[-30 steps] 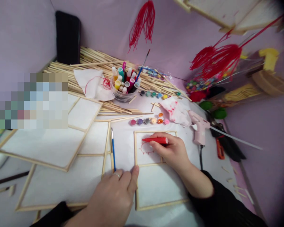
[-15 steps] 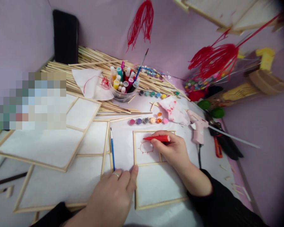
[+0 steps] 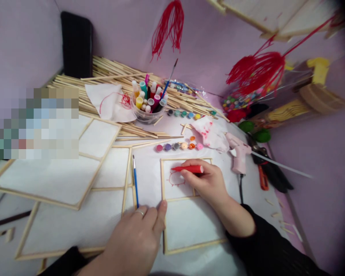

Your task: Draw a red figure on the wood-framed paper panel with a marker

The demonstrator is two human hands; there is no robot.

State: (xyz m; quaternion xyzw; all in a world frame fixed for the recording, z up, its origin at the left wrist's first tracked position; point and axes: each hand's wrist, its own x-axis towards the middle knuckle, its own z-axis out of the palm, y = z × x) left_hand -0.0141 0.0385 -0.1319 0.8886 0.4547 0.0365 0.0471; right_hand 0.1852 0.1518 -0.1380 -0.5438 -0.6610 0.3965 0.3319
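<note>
My right hand [image 3: 207, 181] grips a red marker [image 3: 188, 169], its tip on the upper panel of a small wooden frame with white paper [image 3: 186, 226]. A red round shape with short rays [image 3: 176, 178] is drawn there. My left hand [image 3: 138, 240], a ring on one finger, rests flat with the fingers together, its thumb pressing the frame's left edge. A blue paintbrush [image 3: 135, 180] lies just left of the frame.
Larger paper-covered frames [image 3: 60, 184] lie to the left. Behind stand a tub of markers [image 3: 147, 103], a pile of wooden sticks [image 3: 109, 76], rows of small paint pots [image 3: 179, 146], a stained tissue [image 3: 212, 132] and a pink glue gun [image 3: 238, 153]. Red tassels [image 3: 255, 74] hang at right.
The marker tip has shifted slightly along the red drawing. The left hand stays pressed on the frame. The view has drifted a little.
</note>
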